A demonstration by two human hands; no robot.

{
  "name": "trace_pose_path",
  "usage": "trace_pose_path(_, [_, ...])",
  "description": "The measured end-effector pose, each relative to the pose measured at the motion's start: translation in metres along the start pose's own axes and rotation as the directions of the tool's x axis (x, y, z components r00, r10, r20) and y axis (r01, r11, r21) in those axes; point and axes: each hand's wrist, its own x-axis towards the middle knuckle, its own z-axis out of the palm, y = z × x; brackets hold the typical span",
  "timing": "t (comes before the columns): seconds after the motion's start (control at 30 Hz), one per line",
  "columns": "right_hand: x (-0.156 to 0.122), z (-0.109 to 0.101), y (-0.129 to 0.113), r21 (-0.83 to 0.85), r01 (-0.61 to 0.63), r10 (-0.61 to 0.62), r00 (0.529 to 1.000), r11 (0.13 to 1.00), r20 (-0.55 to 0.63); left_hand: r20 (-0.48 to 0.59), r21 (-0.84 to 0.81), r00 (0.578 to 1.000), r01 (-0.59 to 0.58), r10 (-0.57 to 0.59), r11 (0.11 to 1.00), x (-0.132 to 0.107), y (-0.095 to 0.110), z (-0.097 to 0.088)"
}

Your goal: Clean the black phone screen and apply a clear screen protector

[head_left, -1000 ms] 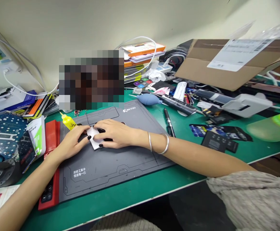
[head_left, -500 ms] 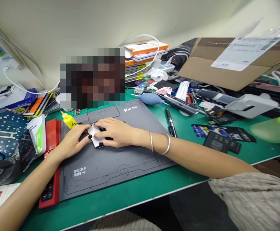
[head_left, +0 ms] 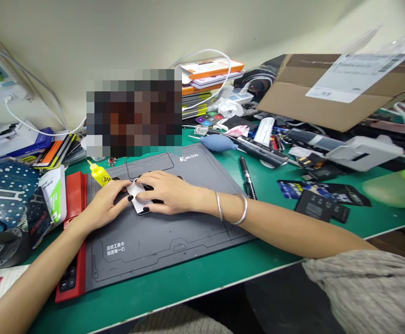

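My left hand (head_left: 107,199) and my right hand (head_left: 166,192) meet near the middle of a grey WKTOO work mat (head_left: 161,243). Between them lies a small white sheet (head_left: 136,195) on a black device (head_left: 155,201), perhaps a phone. Fingertips of both hands press on the sheet and hold its edges. My right hand covers much of the black device, so its shape stays hidden. A yellow dropper bottle (head_left: 100,175) lies just beyond my left hand.
A red case (head_left: 74,199) lies along the mat's left edge. A black pen (head_left: 247,178), a blue air blower (head_left: 217,143) and a cardboard box (head_left: 313,93) stand to the right and beyond. Cables, packets and tools crowd the green bench (head_left: 195,273). A pixelated patch hides part of the back.
The whole view has shifted slightly with my head. Both hands stay on the white sheet and black device, with only small shifts of position.
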Motion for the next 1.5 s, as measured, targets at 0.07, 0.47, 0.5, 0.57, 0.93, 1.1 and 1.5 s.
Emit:
trace_pose_path(0.07, [0.0, 0.0004, 0.0002, 0.005, 0.012, -0.012, 1.0, 1.0, -0.004, 0.001, 0.0, 1.0, -0.002, 0.002, 1.0, 0.0, -0.0001, 0.0001])
trace_pose_path(0.47, [-0.0004, 0.0027, -0.0002, 0.054, 0.184, -0.186, 0.982, 0.981, 0.028, -0.002, -0.013, 1.0, 0.002, -0.002, 1.0, -0.0008, -0.0036, 0.0017])
trace_pose_path(0.5, [-0.0003, 0.0028, -0.0003, 0.057, 0.184, -0.186, 0.982, 0.981, 0.038, -0.003, -0.015, 1.0, 0.005, -0.005, 1.0, -0.0009, -0.0037, 0.0017])
trace_pose_path(0.57, [0.0, 0.0029, -0.0009, 0.045, 0.156, -0.158, 0.987, 0.987, 0.041, -0.009, -0.017, 1.0, 0.009, -0.009, 1.0, -0.001, -0.0032, 0.0015])
trace_pose_path(0.93, [0.0017, 0.0029, -0.0063, 0.028, 0.073, -0.075, 0.994, 0.997, 0.078, 0.004, -0.013, 1.0, 0.012, -0.012, 1.0, -0.0007, -0.0005, 0.0])
trace_pose_path(1.1, [0.0001, 0.0009, -0.0063, 0.088, 0.132, -0.138, 0.989, 0.987, 0.061, -0.002, -0.027, 1.0, 0.02, -0.02, 0.999, -0.0006, -0.0008, 0.0006])
trace_pose_path(1.5, [-0.0014, 0.0039, -0.0027, 0.059, 0.14, -0.14, 0.99, 0.988, -0.006, -0.002, -0.047, 1.0, 0.008, -0.008, 0.999, 0.0002, 0.0025, -0.0006])
